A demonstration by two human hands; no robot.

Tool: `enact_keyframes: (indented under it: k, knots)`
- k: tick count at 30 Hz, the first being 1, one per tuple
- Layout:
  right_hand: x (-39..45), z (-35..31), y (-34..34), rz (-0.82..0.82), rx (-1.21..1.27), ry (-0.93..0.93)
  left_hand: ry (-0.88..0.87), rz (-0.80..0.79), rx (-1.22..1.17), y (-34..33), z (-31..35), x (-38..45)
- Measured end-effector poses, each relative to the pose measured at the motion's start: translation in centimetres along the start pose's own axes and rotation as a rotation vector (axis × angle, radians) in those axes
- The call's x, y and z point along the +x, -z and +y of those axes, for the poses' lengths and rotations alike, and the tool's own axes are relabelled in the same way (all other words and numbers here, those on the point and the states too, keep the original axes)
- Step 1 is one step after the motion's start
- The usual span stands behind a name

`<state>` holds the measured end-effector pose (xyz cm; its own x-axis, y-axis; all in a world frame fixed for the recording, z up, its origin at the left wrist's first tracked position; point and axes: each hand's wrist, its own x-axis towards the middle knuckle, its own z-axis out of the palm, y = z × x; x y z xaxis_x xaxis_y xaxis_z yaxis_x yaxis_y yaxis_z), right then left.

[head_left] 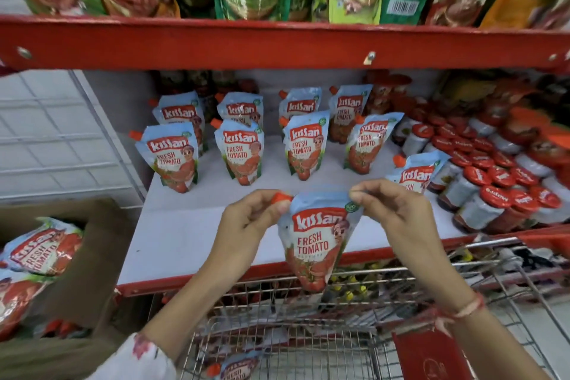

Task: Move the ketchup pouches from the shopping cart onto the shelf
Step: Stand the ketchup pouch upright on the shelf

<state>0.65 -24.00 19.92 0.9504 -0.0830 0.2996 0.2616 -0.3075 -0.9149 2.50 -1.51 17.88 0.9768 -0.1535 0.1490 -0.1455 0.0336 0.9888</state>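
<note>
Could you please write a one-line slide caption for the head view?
Both hands, left hand and right hand, hold a ketchup pouch by its top corners above the cart, before the shelf.

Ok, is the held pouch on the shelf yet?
Not yet. The pouch hangs upright in the air, pinched at its top corners by the left hand and right hand, its bottom in front of the shelf edge.

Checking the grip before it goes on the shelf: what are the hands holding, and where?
One ketchup pouch, by its top: left hand on the red cap, right hand on the top corner.
</note>
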Motion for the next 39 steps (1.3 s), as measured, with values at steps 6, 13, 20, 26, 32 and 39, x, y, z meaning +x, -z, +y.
enact_keyframes:
  k: [6, 13, 20, 26, 32, 39]
  knots:
    - [3.9, 0.5, 0.8, 0.087, -0.025, 0.051, -0.041, 0.011, 0.003, -1.5, 0.8, 4.0]
    - [7.6, 4.6, 0.6, 0.171, 0.051, -0.013, 0.002, 0.067, 0.055, -3.2, -1.2, 7.8]
    - [9.0, 7.7, -0.1, 0.204, -0.027, -0.058, 0.045, 0.106, 0.092, -4.0, -3.7, 9.3]
    - [8.7, 8.0, 0.0, 0.200, -0.109, -0.073, 0.027, 0.114, 0.141, -4.1, -4.4, 9.4]
    - [6.3, 6.5, -1.2, 0.245, -0.338, -0.006, -0.006, 0.119, 0.179, -3.2, -4.1, 7.4]
    - [-0.8, 5.5, -5.4, 0.272, -0.281, 0.234, -0.045, 0.164, 0.300, -0.3, -4.9, 0.2]
